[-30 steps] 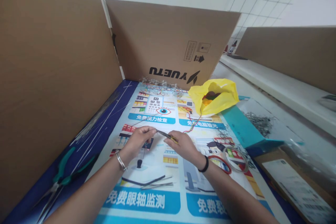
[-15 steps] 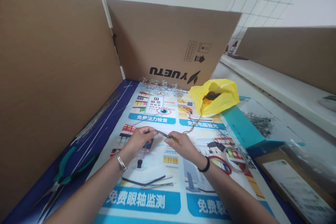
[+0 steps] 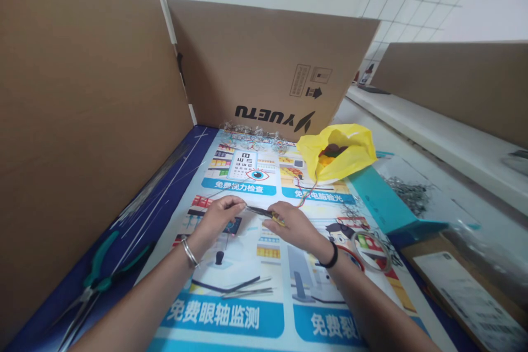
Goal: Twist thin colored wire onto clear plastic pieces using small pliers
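My left hand (image 3: 223, 213) is closed in a pinch on a thin wire, mostly hidden by the fingers. In my right hand (image 3: 292, 226) is a pair of small pliers (image 3: 259, 210) with dark jaws and yellow handles. The pliers' tip points left and meets the wire at my left fingertips. Both hands are raised over the middle of a printed poster mat (image 3: 270, 256). Below them lie several short straight wires (image 3: 249, 290) on the mat.
Green-handled long-nose pliers (image 3: 97, 280) lie at left, near a bundle of straight wires (image 3: 150, 187). Cardboard panels (image 3: 247, 60) stand behind and left. A yellow bag (image 3: 346, 148), a teal box (image 3: 381, 203) beside metal pieces, tape rings (image 3: 371, 250) and a parcel (image 3: 462, 291) are at right.
My right hand has moved slightly right and turned with the pliers, so more of their yellow handles shows. My left hand has stayed nearly in place.
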A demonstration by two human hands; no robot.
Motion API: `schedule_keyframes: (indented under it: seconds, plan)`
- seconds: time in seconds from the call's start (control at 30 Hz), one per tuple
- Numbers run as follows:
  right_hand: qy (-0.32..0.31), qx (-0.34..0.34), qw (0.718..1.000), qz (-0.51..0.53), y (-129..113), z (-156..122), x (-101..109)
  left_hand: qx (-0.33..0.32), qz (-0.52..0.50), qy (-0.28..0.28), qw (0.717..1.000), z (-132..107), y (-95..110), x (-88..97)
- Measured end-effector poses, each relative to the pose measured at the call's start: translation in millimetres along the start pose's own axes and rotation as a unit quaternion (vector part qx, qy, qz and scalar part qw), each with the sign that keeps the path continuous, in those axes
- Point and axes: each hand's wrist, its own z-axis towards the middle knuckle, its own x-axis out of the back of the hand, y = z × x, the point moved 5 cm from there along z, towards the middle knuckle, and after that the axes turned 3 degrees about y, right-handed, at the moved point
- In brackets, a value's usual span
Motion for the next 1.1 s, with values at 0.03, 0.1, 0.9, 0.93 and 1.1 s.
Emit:
schedule_keyframes:
  seconds: [0.03,0.1,0.9,0.93,1.1]
  plan:
    - [0.001,0.005,1.0,-0.006,-1,0,0,0.001,0.004,0.001,1.0,0,0,-0.3]
    - [0.0,0.012,1.0,-0.011,-2,0,0,0.005,0.013,0.005,1.0,0,-1,-0.2]
    - [0.046,-0.056,0.992,0.101,4,1,0,-0.174,0.173,0.057,0.968,-9,11,0.6]
    - [0.068,-0.078,0.983,0.15,5,0,-4,-0.171,0.177,0.06,0.967,-9,10,-0.6]
    - [0.087,-0.149,0.923,0.344,-2,-1,-34,-0.145,0.166,0.073,0.973,-13,6,-7.3]
